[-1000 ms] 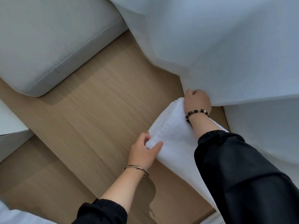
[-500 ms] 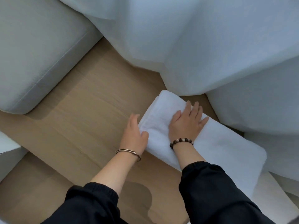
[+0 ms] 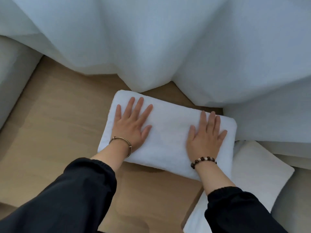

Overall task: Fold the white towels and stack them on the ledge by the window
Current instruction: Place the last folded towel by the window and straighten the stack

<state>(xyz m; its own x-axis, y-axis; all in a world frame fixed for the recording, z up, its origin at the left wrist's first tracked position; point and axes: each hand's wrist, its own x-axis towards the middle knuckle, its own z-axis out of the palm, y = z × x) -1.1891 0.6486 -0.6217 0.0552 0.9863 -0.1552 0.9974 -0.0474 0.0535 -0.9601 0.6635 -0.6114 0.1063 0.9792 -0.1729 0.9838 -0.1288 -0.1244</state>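
Observation:
A folded white towel (image 3: 168, 132) lies flat on the wooden ledge (image 3: 55, 132), just in front of the sheer curtain. My left hand (image 3: 131, 125) rests palm-down on the towel's left part, fingers straight and spread. My right hand (image 3: 205, 137) lies flat on its right part in the same way. Neither hand grips the cloth.
A pale sheer curtain (image 3: 168, 47) hangs in folds along the back and touches the ledge. A grey cushion (image 3: 11, 84) sits at the left. A white cushion or pad (image 3: 257, 175) lies at the right, below the ledge's edge.
The towel went from held by its edges to lying flat on the ledge. Both hands let go and now press down on it, spread apart toward its two ends.

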